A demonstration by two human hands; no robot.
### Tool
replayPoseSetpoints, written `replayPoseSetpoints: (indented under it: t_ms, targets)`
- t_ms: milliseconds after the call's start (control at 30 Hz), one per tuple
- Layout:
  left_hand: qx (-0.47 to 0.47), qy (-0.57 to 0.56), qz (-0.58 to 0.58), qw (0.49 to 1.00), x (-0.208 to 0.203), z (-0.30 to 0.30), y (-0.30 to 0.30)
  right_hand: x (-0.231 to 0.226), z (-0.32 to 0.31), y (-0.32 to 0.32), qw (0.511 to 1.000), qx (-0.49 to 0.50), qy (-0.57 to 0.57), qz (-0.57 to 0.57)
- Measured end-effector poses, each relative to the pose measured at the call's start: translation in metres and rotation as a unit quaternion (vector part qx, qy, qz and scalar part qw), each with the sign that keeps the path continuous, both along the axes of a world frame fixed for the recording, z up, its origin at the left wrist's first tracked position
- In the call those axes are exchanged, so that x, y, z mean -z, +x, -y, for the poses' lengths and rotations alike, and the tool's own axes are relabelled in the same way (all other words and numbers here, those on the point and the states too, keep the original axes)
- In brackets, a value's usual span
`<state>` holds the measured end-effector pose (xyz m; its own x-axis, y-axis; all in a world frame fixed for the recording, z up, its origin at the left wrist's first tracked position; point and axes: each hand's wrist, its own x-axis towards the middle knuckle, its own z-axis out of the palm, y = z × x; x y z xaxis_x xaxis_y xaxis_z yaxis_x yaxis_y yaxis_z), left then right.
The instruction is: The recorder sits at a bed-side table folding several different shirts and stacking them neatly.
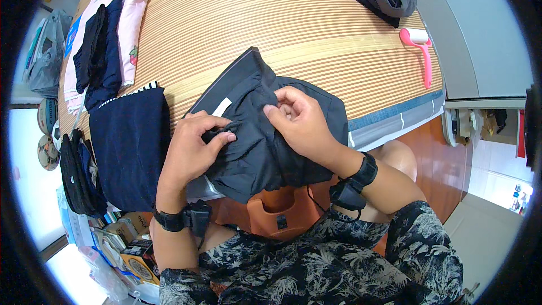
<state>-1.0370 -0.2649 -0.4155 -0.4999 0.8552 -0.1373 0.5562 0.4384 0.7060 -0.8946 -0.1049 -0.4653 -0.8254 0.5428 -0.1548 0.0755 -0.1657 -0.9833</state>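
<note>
The dark garment looks soft and crumpled, maybe shorts, lying at the striped mat's near edge. The left hand and right hand both pinch its cloth.

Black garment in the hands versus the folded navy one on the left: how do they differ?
The black garment is bunched and gripped by both the left hand and right hand; the folded navy garment lies flat and untouched. The black one hangs over the mat's edge. Both are dark cloth.
</note>
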Motion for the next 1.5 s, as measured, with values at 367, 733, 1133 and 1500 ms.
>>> replayPoseSetpoints:
  t_ms: [367,733,1133,1500]
  targets:
    - [-0.082,0.0,0.085,0.993,0.01,-0.006,0.013,-0.01,-0.001,0.0,0.996,0.016,0.086,-0.01]
    - [-0.056,0.042,0.069,0.995,0.015,-0.008,0.02,-0.022,-0.006,0.003,0.992,-0.054,0.103,-0.042]
    - [-0.039,0.105,0.074,0.991,0.023,-0.007,0.025,-0.021,-0.004,0.005,0.989,-0.134,0.062,0.007]
    - [-0.052,0.144,0.055,0.987,0.031,-0.007,0.027,-0.02,-0.005,0.003,0.974,-0.157,0.149,-0.063]
